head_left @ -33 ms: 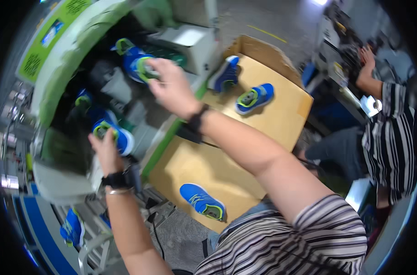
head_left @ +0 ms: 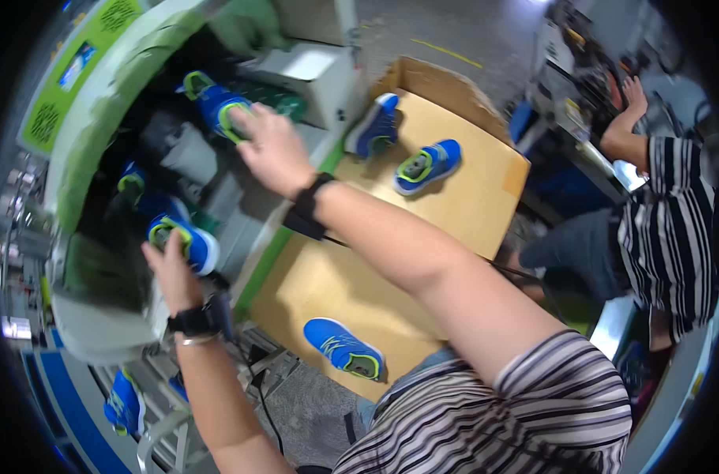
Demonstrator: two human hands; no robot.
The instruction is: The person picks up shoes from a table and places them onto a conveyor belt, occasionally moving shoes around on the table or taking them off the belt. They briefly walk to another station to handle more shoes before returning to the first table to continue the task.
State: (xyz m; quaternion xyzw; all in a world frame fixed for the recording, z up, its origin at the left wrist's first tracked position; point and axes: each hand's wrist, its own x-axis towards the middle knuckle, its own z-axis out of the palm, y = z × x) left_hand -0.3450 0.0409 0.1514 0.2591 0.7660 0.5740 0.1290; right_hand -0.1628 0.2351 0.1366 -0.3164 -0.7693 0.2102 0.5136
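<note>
A blue shoe (head_left: 322,335) lies nearest the body; farther out come an upright shoe (head_left: 446,160) and a tilted shoe (head_left: 366,136). A white box (head_left: 318,75) crowds the machine's (head_left: 79,170) opening. All three shoes rest on the tan surface (head_left: 320,276); a co-worker (head_left: 667,237) sits beyond, at right. Inside the opening, the left hand (head_left: 176,275) pinches the collar of the near work shoe (head_left: 200,250). The right hand (head_left: 274,150) reaches the far work shoe (head_left: 215,107), fingers over its collar; blur hides whether they grip.
</note>
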